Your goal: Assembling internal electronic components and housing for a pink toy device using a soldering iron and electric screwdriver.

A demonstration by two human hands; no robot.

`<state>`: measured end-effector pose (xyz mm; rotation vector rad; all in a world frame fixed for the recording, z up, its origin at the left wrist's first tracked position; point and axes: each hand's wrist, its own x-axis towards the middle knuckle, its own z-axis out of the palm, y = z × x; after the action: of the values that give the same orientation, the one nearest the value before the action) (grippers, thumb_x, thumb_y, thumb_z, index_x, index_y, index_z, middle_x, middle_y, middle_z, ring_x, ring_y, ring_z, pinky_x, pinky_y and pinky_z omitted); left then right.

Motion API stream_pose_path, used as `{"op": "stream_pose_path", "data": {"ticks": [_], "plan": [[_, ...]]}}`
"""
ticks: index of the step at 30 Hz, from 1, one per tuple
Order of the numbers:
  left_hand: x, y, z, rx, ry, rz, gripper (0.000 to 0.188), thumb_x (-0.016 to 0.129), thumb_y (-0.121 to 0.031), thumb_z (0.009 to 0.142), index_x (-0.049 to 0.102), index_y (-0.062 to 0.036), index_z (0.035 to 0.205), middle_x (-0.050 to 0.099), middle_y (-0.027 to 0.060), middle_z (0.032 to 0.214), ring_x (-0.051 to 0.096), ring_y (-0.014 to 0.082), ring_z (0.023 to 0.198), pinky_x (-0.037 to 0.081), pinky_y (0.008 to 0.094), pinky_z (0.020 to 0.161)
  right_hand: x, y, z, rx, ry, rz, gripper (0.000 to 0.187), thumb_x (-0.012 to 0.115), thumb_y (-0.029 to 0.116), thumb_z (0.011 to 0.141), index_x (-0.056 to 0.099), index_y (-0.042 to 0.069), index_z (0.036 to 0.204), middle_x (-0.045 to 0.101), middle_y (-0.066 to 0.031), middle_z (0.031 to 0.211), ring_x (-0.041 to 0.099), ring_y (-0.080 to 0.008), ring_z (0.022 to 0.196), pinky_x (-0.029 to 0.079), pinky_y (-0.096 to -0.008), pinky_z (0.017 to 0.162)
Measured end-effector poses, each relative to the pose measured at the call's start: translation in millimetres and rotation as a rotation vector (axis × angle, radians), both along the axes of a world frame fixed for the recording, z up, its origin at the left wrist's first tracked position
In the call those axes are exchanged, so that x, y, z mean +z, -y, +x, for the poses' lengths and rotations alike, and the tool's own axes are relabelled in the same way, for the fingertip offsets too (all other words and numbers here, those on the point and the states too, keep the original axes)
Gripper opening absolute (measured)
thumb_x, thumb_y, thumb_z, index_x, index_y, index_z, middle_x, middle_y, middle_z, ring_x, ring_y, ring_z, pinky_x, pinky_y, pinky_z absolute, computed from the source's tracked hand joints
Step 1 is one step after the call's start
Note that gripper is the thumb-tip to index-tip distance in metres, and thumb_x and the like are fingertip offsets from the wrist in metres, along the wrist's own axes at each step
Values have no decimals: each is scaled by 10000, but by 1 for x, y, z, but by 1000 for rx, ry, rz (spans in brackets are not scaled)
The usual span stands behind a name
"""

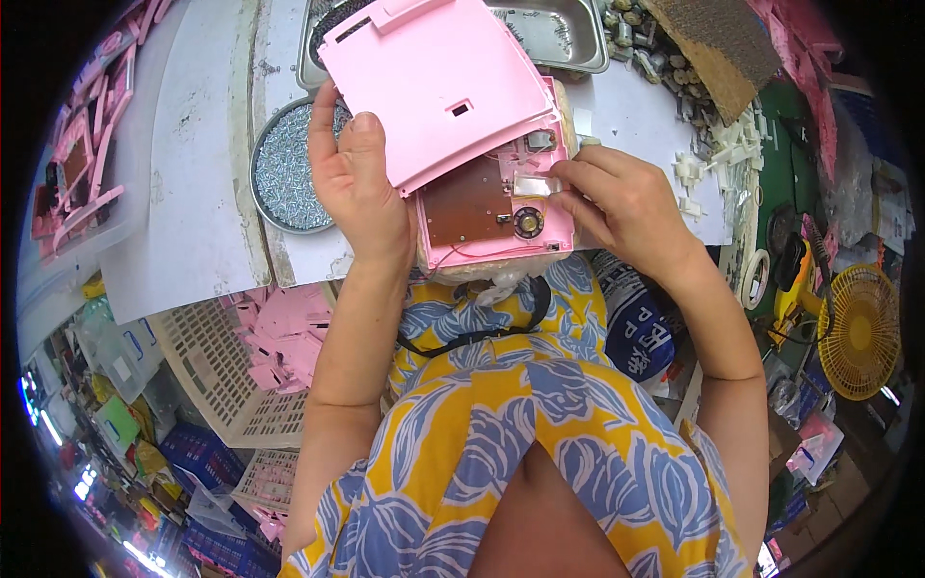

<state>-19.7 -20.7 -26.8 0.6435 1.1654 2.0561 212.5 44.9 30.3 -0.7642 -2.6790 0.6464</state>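
A pink plastic cover [434, 87] is tilted up over an open pink casing [562, 116], gripped along its left edge by my left hand [361, 197]. Inside the casing lie a brown circuit board [462, 207], a small round speaker [529, 223] and thin red wires. My right hand [631, 197] reaches in from the right, thumb and fingers pinched at a small whitish rectangular piece [533, 184] just above the speaker. The cover hides the casing's upper left part. A pale padded block [491, 273] lies under the casing at the table's near edge.
Left of the casing stands a round tray of screws [294, 173]. Metal trays [583, 58] sit behind the cover. Small motors [641, 43] and white plastic parts [689, 173] lie to the right. A basket [222, 424] near pink parts is below left; a yellow fan [860, 332] stands right.
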Motion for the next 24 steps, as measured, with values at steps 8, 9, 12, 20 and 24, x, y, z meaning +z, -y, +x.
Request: {"op": "stream_pose_path", "data": {"ticks": [8,9,12,20,24], "plan": [[9,3,5,-43,-35,-7,537,538,-54,1024,301,44,1495,698,131,1084,644,116,993,510,258,867,-3,5,6,-123,26,96,256,742,146,845,722,58,1084,633,-92,785,637,-250,716,515,-348,605],[11,4,5,-37,-46,-12,540,538,-54,1023,299,44,1497,698,131,1083,644,115,991,512,260,867,2,3,8,-116,74,78,250,729,154,854,728,73,1091,632,-75,777,637,-231,721,515,-341,599],[19,4,2,-32,-64,-11,552,539,-46,1020,293,43,1505,696,126,1076,644,107,978,515,254,855,20,-1,17,-251,60,-387,352,705,159,907,682,69,1246,674,-59,837,636,-167,714,508,-294,621],[42,18,7,-345,-492,-159,633,648,-26,941,354,32,1499,654,31,853,540,17,680,423,171,597,16,11,-4,-382,-658,-742,681,697,173,953,365,43,1533,679,-41,818,614,-77,709,448,-212,626],[50,35,7,-449,-829,-372,661,638,-15,934,341,-3,1525,566,-42,762,480,10,670,356,174,587,-11,32,20,-431,-268,-427,695,728,222,923,406,93,1525,599,-79,597,583,-178,501,443,-299,513]]}}
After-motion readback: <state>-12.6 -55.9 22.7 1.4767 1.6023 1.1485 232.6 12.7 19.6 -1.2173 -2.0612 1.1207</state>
